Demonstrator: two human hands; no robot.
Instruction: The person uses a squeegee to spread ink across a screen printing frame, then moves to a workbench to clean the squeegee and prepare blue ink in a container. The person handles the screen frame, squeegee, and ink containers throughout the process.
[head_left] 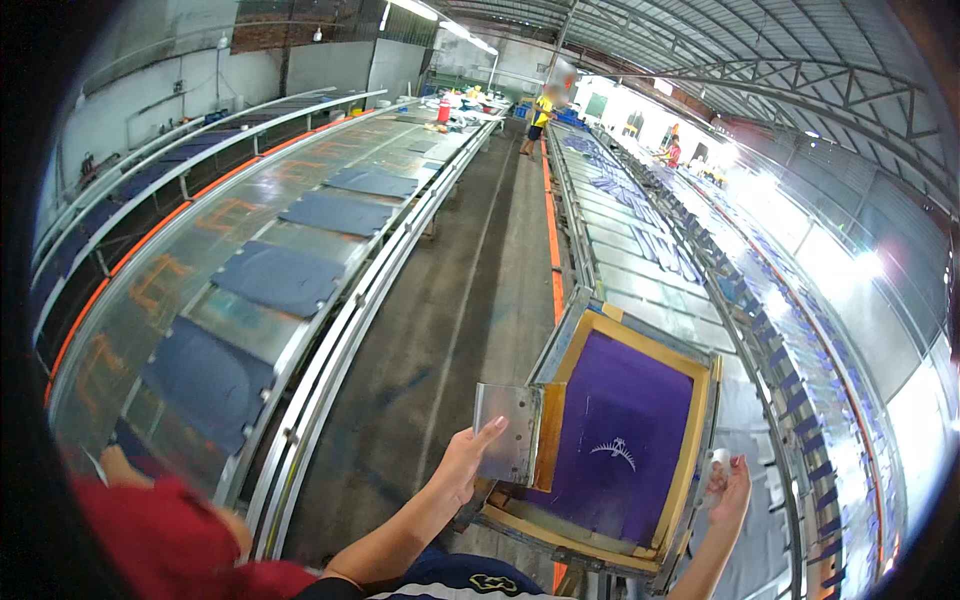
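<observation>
My left hand (465,458) is closed on a squeegee (512,430) with a grey metal plate and an amber blade. Its blade edge is over the left side of a screen printing frame (705,400). Purple mesh (630,400) fills this yellow-edged frame, with a small pale curved design (613,453) near the middle. Just beyond the frame's right edge is my right hand (730,490), fingers curled beside a small white thing (720,457). What that white thing is, and how firmly the fingers hold it, is too small to tell.
Dark fabric pieces (280,280) lie along the long table on the left. A person in a red sleeve (180,530) leans in at lower left. The aisle (430,340) runs between tables; a person in yellow (541,115) stands far down it. Purple pieces (660,250) lie on the right table.
</observation>
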